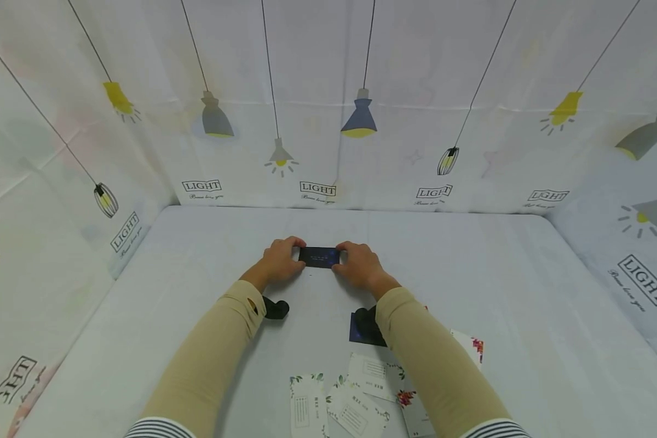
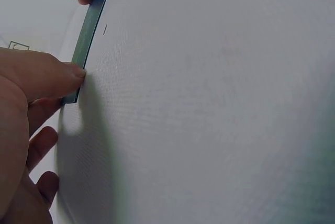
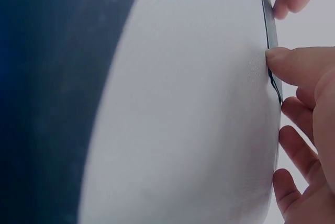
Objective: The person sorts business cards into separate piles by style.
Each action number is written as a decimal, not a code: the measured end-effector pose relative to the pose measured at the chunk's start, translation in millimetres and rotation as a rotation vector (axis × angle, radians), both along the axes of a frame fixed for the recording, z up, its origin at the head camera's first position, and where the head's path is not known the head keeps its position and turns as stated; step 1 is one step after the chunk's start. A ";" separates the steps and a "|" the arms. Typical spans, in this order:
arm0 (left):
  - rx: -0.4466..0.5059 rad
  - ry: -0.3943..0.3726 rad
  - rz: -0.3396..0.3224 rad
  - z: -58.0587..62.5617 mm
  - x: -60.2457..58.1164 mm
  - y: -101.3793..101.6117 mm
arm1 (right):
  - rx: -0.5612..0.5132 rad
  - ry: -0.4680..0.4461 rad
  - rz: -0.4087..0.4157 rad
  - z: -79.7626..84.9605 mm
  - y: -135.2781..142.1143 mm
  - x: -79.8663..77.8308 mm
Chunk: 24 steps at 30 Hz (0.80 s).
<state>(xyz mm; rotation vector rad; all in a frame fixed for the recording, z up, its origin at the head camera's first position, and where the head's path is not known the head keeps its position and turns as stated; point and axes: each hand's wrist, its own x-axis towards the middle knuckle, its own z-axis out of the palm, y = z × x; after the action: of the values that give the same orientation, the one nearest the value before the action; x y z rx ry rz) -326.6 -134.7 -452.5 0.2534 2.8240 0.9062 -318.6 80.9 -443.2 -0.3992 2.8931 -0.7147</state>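
Observation:
A dark blue card [image 1: 320,257] with small pale print is held by its two short ends over the middle of the white table. My left hand [image 1: 280,260] pinches its left end between thumb and fingers. At the right end, my right hand [image 1: 360,264] pinches it the same way. Seen almost edge-on in the left wrist view, the card [image 2: 93,30] is a thin strip under the thumb. In the right wrist view, the card's edge [image 3: 269,25] splits into more than one thin line near the thumb.
Another dark blue card [image 1: 368,330] lies partly under the right wrist's black camera mount. Nearer the front are several white cards [image 1: 308,406] with leaf corners, some overlapping. Red-flowered white cards [image 1: 416,417] are partly hidden by the right sleeve. A lamp-printed cloth [image 1: 317,73] hangs behind the table.

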 end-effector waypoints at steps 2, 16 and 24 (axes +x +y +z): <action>0.004 0.003 0.001 0.2 0.4 -0.1 | 0.003 0.001 0.001 -0.2 -0.6 -0.2; 0.009 0.005 -0.002 2.5 1.6 -0.5 | 0.077 0.023 0.045 -2.5 -0.6 -6.6; 0.012 0.000 0.009 2.8 3.4 0.7 | 0.079 0.038 0.022 -4.7 -3.8 -5.6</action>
<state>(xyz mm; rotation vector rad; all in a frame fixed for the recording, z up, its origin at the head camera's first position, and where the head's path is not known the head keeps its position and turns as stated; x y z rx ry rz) -323.2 -134.1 -449.7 0.2424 2.8225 0.9259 -324.1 77.1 -447.9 -0.4389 2.9362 -0.5936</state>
